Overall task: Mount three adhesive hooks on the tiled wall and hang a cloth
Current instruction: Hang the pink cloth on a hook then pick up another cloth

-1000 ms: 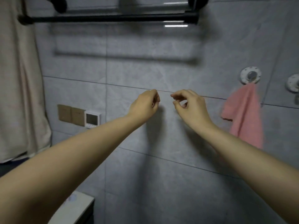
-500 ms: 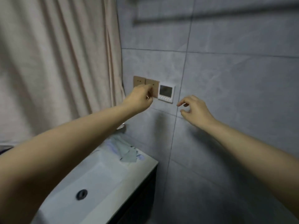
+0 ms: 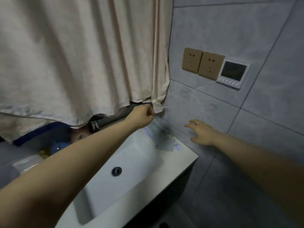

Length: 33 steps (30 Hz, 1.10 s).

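Left hand (image 3: 142, 116) extended over white sink (image 3: 131, 163), fingers clenched; whether it grasps anything small cannot be told. Right hand (image 3: 199, 132) released, fingers spread, at 3 o'clock of the left, near the grey tiled wall (image 3: 230, 30). Pale crumpled pieces (image 3: 163, 139) lie on the sink's far corner, between the hands. Beige curtain (image 3: 79, 51) hangs at 12 o'clock. Hooks, cloth out of view.
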### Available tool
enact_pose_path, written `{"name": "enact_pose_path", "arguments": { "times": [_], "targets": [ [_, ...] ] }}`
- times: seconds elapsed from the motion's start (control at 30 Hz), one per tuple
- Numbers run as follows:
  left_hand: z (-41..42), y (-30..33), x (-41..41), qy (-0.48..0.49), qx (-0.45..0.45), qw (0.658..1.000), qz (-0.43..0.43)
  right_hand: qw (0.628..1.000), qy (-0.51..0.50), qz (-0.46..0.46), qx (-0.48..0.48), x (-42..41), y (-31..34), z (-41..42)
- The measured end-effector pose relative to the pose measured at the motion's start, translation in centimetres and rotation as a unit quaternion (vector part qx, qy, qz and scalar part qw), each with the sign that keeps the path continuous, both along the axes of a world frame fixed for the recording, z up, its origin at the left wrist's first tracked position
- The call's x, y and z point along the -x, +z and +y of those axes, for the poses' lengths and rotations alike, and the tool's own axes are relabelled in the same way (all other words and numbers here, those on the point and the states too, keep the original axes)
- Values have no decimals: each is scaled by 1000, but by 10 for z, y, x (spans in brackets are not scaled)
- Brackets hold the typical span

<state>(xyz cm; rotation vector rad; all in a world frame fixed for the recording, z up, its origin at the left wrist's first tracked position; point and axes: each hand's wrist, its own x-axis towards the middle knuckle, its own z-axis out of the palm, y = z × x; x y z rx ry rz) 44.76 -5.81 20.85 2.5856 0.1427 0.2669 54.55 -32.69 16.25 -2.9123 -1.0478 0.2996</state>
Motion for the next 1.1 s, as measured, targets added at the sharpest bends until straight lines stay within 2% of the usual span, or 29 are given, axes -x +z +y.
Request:
{"name": "enact_pose_path", "arguments": {
  "times": [0.3,0.53,0.77,0.93,1.0,1.1],
  "targets": [
    [66,-77,-63,108,65,984,130,988,80,132,8,-107,-86,91],
    [99,-122,-112,121,60,969,204,980,108,157,59,-170,-138,172],
    [113,-163,-133,124,71,957,251,982,59,178,-5,-200,-173,231],
    [106,-179,-139,123,99,951,266,980,51,194,-7,-208,-200,250],
    [104,-183,-138,127,103,948,274,983,8,181,-32,-211,-209,255],
    [104,-181,-136,127,105,944,285,974,-92,153,-139,-210,-208,260]
  ]
}}
